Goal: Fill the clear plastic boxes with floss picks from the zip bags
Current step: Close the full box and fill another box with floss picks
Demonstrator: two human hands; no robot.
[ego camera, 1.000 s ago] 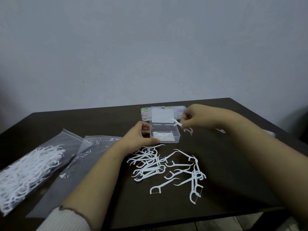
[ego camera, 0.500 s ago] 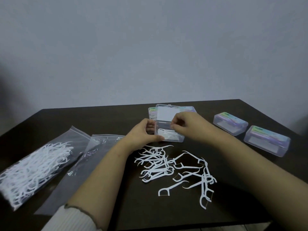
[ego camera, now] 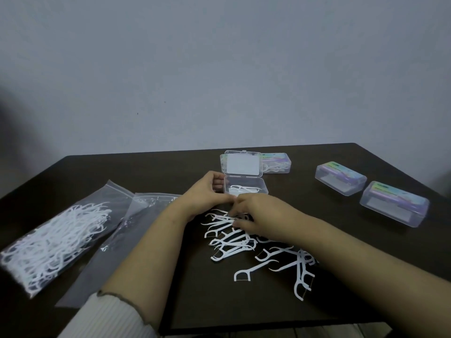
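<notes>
Head view of a dark tabletop (ego camera: 170, 172) set against a pale wall (ego camera: 219, 69). At centre stands an open clear plastic box (ego camera: 246, 189), its hinged lid (ego camera: 242, 164) raised at the back and a few white floss picks lying inside. Left hand (ego camera: 207, 193) grips the box at its left wall, fingers curled round the near corner. Right hand (ego camera: 258, 215) rests, fingers bent downward, on the far edge of a loose pile of floss picks (ego camera: 256, 250) spread on the table just in front of the box; the fingertips touch the picks, but whether any pick is actually pinched cannot be told. Behind the open box lies a closed box (ego camera: 278, 163) with picks showing through its side. Two further closed boxes (ego camera: 340, 181) (ego camera: 394, 203) with coloured labels sit well apart to the right. At left, a zip bag full of floss picks (ego camera: 53, 242) lies beside a flattened, seemingly empty zip bag (ego camera: 117, 245), which the left forearm partly covers. A ribbed white sleeve cuff (ego camera: 107, 318) shows at the lower edge.
</notes>
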